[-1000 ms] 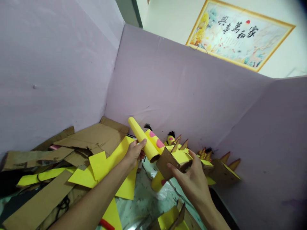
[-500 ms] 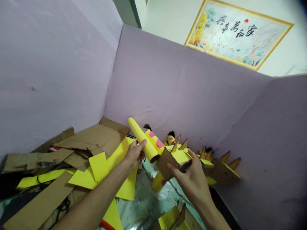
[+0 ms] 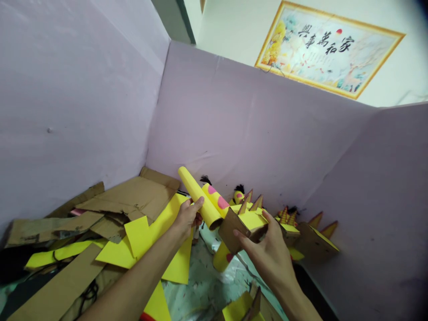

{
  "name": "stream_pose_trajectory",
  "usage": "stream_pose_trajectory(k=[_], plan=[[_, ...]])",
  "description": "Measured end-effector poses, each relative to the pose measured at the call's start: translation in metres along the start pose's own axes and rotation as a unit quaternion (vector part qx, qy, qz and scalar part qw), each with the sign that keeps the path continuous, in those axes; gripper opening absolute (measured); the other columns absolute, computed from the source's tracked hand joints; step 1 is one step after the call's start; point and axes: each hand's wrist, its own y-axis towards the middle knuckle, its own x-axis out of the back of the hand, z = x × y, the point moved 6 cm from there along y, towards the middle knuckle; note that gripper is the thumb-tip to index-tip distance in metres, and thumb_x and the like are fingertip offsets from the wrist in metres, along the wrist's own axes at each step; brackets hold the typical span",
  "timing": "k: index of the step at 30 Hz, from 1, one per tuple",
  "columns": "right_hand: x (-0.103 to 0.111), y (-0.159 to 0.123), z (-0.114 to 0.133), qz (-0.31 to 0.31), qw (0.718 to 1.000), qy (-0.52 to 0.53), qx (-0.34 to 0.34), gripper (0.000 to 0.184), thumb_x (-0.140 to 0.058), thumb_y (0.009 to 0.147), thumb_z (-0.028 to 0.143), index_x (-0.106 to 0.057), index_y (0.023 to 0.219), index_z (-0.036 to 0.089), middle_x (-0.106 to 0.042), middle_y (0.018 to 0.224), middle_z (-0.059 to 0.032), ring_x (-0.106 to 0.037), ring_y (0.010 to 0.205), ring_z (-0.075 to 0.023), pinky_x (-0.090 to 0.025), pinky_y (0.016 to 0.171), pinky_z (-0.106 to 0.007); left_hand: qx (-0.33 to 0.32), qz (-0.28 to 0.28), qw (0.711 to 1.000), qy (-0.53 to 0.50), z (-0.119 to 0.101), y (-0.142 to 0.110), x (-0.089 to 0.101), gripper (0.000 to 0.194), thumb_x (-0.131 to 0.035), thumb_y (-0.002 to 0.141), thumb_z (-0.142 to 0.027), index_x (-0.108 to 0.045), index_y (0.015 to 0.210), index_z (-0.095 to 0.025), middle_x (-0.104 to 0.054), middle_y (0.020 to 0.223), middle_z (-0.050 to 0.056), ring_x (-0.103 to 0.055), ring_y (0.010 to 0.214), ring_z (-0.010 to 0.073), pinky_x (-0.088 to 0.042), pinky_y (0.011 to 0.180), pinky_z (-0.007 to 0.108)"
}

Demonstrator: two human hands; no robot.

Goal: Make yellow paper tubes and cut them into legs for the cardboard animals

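Observation:
My left hand [image 3: 190, 214] is closed round a plain yellow paper tube [image 3: 200, 196], its dark open end pointing toward me. Held in my right hand [image 3: 267, 240] is a cardboard box [image 3: 234, 229] with yellow paper on top and upright pointed spikes along it; my thumb presses its front face. A yellow tube with pink spots [image 3: 217, 198] lies just behind the plain tube, close to the box. Below the box shows another yellow spotted tube [image 3: 222, 257]; whether it is joined to the box I cannot tell.
Flattened cardboard [image 3: 133, 191] and yellow paper sheets [image 3: 177, 263] pile up on the left. Similar spiked cardboard pieces [image 3: 314, 238] stand on the right, another [image 3: 250, 307] at the near edge. Pale purple panels [image 3: 250, 120] wall in the work surface.
The view has shifted very slightly. Both hands keep the same hold on the tube and the box, with hardly any movement between them.

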Motion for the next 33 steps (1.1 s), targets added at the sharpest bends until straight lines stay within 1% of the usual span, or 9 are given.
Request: stream_pose_trajectory(k=[7, 14, 16, 19, 23, 26, 28, 30, 33], plan=[[0.000, 0.001, 0.000, 0.001, 1.000, 0.011, 0.001, 0.078, -0.066, 0.063, 0.046, -0.039, 0.129, 0.014, -0.048, 0.128, -0.0168, -0.049, 0.118, -0.0336, -0.041, 0.093, -0.041, -0.003, 0.005, 1.000, -0.003, 0.000, 0.000, 0.000, 0.024, -0.052, 0.089, -0.034, -0.055, 0.102, -0.013, -0.059, 0.081, 0.000, -0.053, 0.056, 0.0075, -0.046, 0.048, 0.021], [-0.002, 0.001, -0.002, 0.002, 1.000, 0.018, -0.001, 0.077, -0.066, 0.063, 0.046, -0.040, 0.128, 0.014, -0.048, 0.128, -0.0178, -0.048, 0.119, -0.0351, -0.040, 0.095, -0.044, -0.004, 0.008, 1.000, 0.000, -0.001, 0.000, -0.001, 0.024, -0.051, 0.089, -0.034, -0.055, 0.101, -0.013, -0.058, 0.079, 0.000, -0.052, 0.055, 0.0070, -0.045, 0.047, 0.020], [-0.002, 0.001, -0.003, 0.000, 1.000, 0.019, 0.004, 0.079, -0.067, 0.063, 0.046, -0.039, 0.129, 0.012, -0.048, 0.128, -0.0188, -0.048, 0.118, -0.0352, -0.040, 0.096, -0.045, -0.004, 0.008, 1.000, 0.002, -0.002, -0.001, -0.001, 0.024, -0.051, 0.089, -0.034, -0.056, 0.100, -0.013, -0.058, 0.079, 0.000, -0.052, 0.055, 0.0072, -0.045, 0.047, 0.021], [-0.001, 0.002, -0.002, 0.005, 0.999, 0.020, 0.027, 0.090, -0.068, 0.062, 0.050, -0.034, 0.134, 0.008, -0.048, 0.128, -0.0214, -0.047, 0.120, -0.0351, -0.039, 0.097, -0.046, 0.001, 0.002, 1.000, 0.002, -0.002, -0.001, -0.001, 0.022, -0.052, 0.089, -0.032, -0.056, 0.100, -0.013, -0.058, 0.080, 0.000, -0.053, 0.057, 0.0076, -0.046, 0.049, 0.021], [0.002, 0.004, -0.002, 0.048, 0.998, 0.009, 0.050, 0.106, -0.069, 0.061, 0.056, -0.023, 0.141, 0.005, -0.038, 0.139, -0.0251, -0.036, 0.129, -0.0361, -0.034, 0.102, -0.049, 0.012, -0.006, 1.000, -0.003, -0.001, 0.001, -0.001, 0.021, -0.052, 0.089, -0.031, -0.056, 0.098, -0.013, -0.059, 0.079, 0.000, -0.053, 0.056, 0.0072, -0.045, 0.047, 0.020], [0.006, 0.007, -0.003, 0.076, 0.996, 0.003, 0.046, 0.108, -0.070, 0.060, 0.058, -0.022, 0.141, 0.006, -0.029, 0.146, -0.0245, -0.028, 0.134, -0.0360, -0.026, 0.107, -0.051, 0.023, -0.005, 1.000, -0.008, -0.001, 0.001, -0.003, 0.019, -0.053, 0.089, -0.030, -0.057, 0.092, -0.012, -0.057, 0.070, -0.003, -0.048, 0.048, 0.0055, -0.041, 0.043, 0.018], [0.009, 0.007, -0.002, 0.090, 0.994, 0.004, 0.065, 0.108, -0.071, 0.059, 0.059, -0.024, 0.140, 0.006, -0.031, 0.145, -0.0246, -0.027, 0.134, -0.0361, -0.023, 0.108, -0.051, 0.020, -0.002, 1.000, -0.020, -0.003, 0.001, -0.005, 0.017, -0.052, 0.089, -0.028, -0.057, 0.087, -0.012, -0.057, 0.066, -0.002, -0.048, 0.046, 0.0059, -0.040, 0.042, 0.018], [0.010, 0.007, -0.001, 0.098, 0.991, 0.004, 0.089, 0.105, -0.070, 0.058, 0.062, -0.026, 0.139, 0.012, -0.032, 0.144, -0.0219, -0.027, 0.134, -0.0358, -0.022, 0.108, -0.053, 0.013, -0.003, 0.999, -0.035, -0.005, 0.001, -0.006, 0.015, -0.052, 0.089, -0.026, -0.056, 0.084, -0.012, -0.058, 0.061, -0.002, -0.048, 0.044, 0.0063, -0.038, 0.041, 0.019], [0.012, 0.007, -0.004, 0.109, 0.989, 0.000, 0.097, 0.106, -0.066, 0.062, 0.066, -0.020, 0.140, 0.012, -0.023, 0.147, -0.0213, -0.018, 0.138, -0.0335, -0.019, 0.110, -0.053, 0.000, 0.002, 0.999, -0.054, -0.006, 0.003, -0.007, 0.014, -0.053, 0.088, -0.025, -0.057, 0.083, -0.012, -0.058, 0.059, -0.002, -0.047, 0.044, 0.0073, -0.037, 0.043, 0.021]])
